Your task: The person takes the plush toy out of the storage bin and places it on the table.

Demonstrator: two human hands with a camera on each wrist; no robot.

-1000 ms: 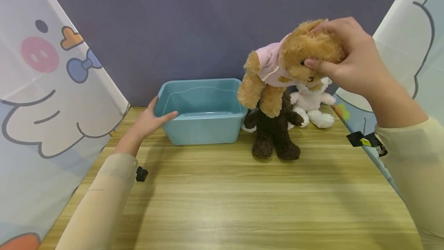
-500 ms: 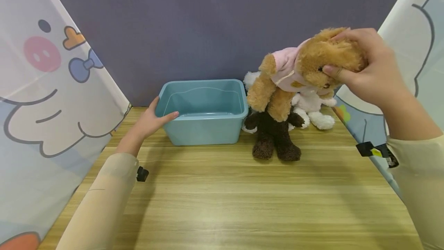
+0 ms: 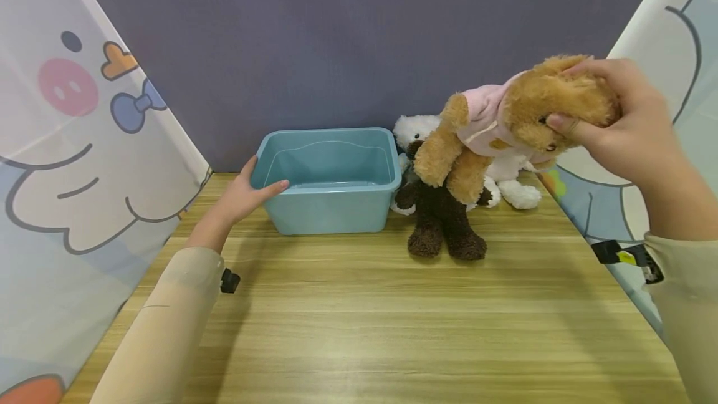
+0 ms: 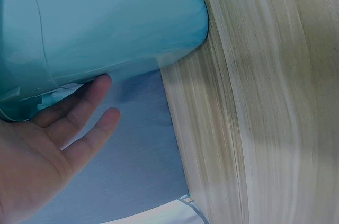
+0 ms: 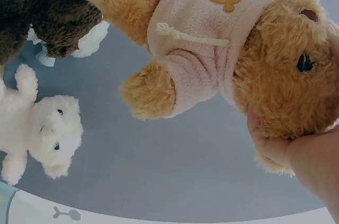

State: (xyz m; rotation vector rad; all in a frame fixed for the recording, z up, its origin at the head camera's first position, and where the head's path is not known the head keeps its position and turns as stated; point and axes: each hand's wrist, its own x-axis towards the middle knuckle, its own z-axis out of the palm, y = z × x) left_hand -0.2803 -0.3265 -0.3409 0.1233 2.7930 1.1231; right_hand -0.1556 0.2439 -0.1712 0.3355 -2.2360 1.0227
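My left hand (image 3: 238,198) holds the front left corner of a light blue plastic bin (image 3: 331,214), thumb over the front rim. In the left wrist view, its fingers (image 4: 79,115) lie along the bin's outer wall. On the right, my right hand (image 3: 631,120) grips a tan teddy bear (image 3: 485,117) by the head. The bear wears a pink hoodie and hangs tilted, legs to the lower left. Its legs overlap a dark brown plush toy (image 3: 445,226) standing on the table; that toy's upper part is mostly hidden.
Behind the brown toy, beside the bin, is a white plush toy (image 3: 412,129). Another white plush (image 5: 55,134) sits at the back right, partly covered by the held bear. A grey partition (image 3: 336,42) backs the wooden table (image 3: 359,317); cartoon-printed curtains (image 3: 84,161) flank it.
My right hand has moved right and down with the teddy bear, baring more of the white toy beside the bin. My left hand and the bin stay put.
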